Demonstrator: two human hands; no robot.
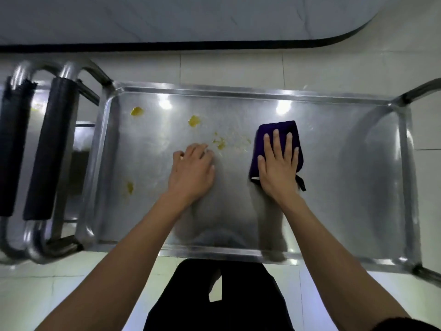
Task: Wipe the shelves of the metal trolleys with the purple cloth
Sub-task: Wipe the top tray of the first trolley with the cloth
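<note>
The folded dark purple cloth [276,149] lay flat on the shiny steel top shelf [346,163] of the metal trolley, right of centre, and the right hand [278,166] pressed it down with straight, spread fingers. The left hand [192,167] rested on the bare metal nearby, fingers loosely curled and holding nothing. Several yellow stains [194,121] remained to the left, and I think the flat pressing could smear them wider if the cloth is not turned.

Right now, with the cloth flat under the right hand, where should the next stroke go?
Probably slide the right hand and purple cloth leftward: yellow smears lie just beside it, with more spots farther left. The left hand rests on the shelf near them and may need to shift.
</note>
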